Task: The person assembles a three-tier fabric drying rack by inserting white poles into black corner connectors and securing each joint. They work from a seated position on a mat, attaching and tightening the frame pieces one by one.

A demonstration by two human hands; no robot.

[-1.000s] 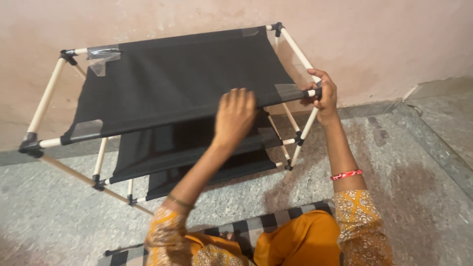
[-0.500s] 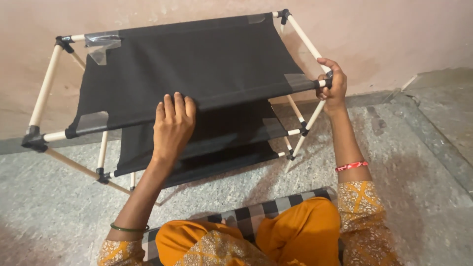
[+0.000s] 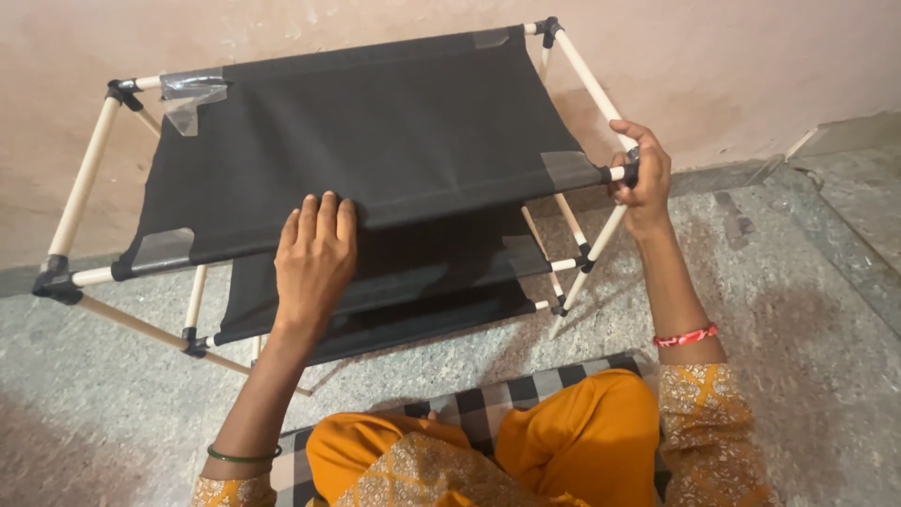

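**Hands on fabric rack**

You sit on a checked mat (image 3: 488,413). Your left hand (image 3: 314,258) lies flat, fingers together, on the near edge of the rack's top black fabric shelf (image 3: 375,141). Your right hand (image 3: 643,178) grips the rack's front right corner joint (image 3: 631,172). The rack stands on the floor, against a pink wall (image 3: 751,56).

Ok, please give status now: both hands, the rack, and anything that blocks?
Left hand flat on front edge of top black fabric shelf. Right hand grips the rack's front-right corner joint. Rack upright by the wall; nothing blocking.
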